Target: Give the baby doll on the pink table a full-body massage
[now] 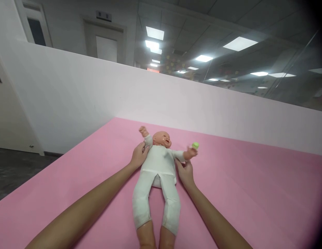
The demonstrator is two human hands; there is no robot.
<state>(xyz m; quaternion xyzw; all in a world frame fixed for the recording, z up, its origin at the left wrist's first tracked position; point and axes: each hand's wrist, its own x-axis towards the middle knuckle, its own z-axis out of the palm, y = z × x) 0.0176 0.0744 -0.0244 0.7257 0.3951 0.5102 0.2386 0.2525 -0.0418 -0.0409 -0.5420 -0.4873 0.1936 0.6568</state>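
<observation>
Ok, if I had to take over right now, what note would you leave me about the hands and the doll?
Left hand: holds the baby doll at its shoulder.
Right hand: against the doll's other side, under its outstretched arm.
The doll lies face up on the pink mat, dressed in a white suit.
A small green thing sits by the doll's hand.
Done: doll laid flat. Left: cannot tell.

Both hands (161, 164) on doll (157, 173) torso (pink mat (254, 193)).
</observation>
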